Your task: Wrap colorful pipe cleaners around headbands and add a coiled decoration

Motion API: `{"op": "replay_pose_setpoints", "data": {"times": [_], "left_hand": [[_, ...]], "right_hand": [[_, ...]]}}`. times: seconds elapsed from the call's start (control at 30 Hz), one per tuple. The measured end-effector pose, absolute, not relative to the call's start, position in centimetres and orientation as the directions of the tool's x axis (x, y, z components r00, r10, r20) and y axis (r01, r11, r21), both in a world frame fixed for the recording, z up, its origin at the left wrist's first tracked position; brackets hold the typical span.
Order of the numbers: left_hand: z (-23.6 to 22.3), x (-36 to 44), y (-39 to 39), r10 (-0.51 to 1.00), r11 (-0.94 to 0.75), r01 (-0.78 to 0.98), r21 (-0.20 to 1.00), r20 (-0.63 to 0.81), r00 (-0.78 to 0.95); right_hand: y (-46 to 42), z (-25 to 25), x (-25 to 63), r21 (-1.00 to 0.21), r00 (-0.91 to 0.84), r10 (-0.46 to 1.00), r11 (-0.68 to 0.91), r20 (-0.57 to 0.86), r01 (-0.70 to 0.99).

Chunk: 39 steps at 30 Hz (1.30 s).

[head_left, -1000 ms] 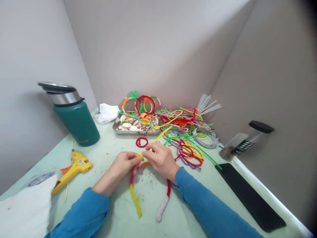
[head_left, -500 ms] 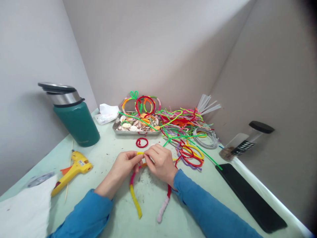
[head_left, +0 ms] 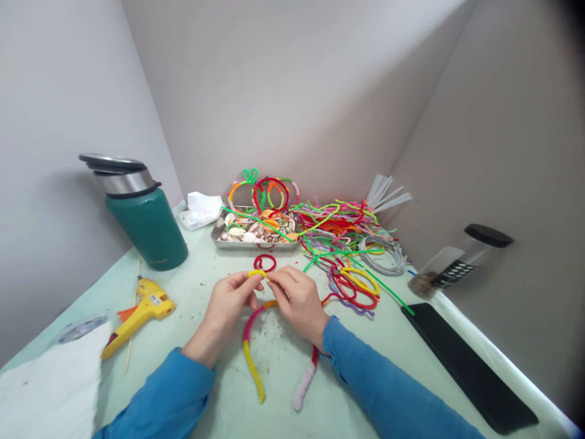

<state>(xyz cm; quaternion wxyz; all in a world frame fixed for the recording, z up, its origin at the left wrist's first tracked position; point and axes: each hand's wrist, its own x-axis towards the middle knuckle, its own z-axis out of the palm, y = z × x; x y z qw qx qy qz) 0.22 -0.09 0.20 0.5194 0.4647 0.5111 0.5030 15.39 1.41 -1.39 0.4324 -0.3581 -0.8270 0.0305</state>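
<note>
Both hands are raised a little over the table, fingertips almost meeting. My left hand (head_left: pixel 228 305) pinches a short yellow pipe cleaner (head_left: pixel 256 273), which shows above its thumb. My right hand (head_left: pixel 298 300) is closed with its fingertips on the right end of the same piece. Below them lies an arch-shaped band (head_left: pixel 253 373) wrapped in yellow, magenta, orange, red and pale pink fuzzy sections. My right hand and wrist hide part of its right side. A small coiled red pipe cleaner ring (head_left: pixel 265 263) lies just beyond my fingers.
At left are a green bottle (head_left: pixel 148 228), a yellow glue gun (head_left: pixel 144 311) and white cloth (head_left: pixel 55 381). Behind stands a metal tray (head_left: pixel 256 245) of shells and fuzzy rings. At right are piled pipe cleaners (head_left: pixel 336 222), red-handled scissors (head_left: pixel 354 289), coiled wire (head_left: pixel 381 256) and a black slab (head_left: pixel 466 366).
The view has shifted slightly, so most things sit a bit further right. More of the yellow pipe cleaner shows between my fingertips, curving slightly. Both hands keep their pinch.
</note>
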Motion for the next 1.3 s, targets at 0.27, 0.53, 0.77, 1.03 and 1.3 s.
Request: {"op": "replay_pose_setpoints", "data": {"times": [0.27,0.53,0.77,1.03,1.3], "left_hand": [[-0.12,0.55,-0.08,0.992,0.124,-0.103,0.987,-0.127,-0.024],[-0.38,0.35,0.06,0.978,0.205,-0.281,0.937,-0.203,0.035],[-0.25,0.50,0.04,0.966,0.257,-0.362,0.896,-0.254,0.057],[-0.05,0.45,-0.02,0.955,0.295,-0.369,0.881,-0.274,0.110],[-0.62,0.05,0.34,0.958,0.286,-0.355,0.890,-0.277,0.077]], "right_hand": [[1.45,-1.53,15.49,-0.169,-0.485,0.562,0.751,0.670,0.638],[1.21,-1.37,15.20,-0.172,-0.485,0.550,0.762,0.680,0.624],[1.17,-1.63,15.20,-0.241,-0.418,0.591,0.732,0.690,0.637],[1.21,-1.65,15.07,-0.251,-0.448,0.576,0.762,0.684,0.597],[1.17,-1.15,15.33,-0.197,-0.519,0.567,0.773,0.640,0.603]]}}
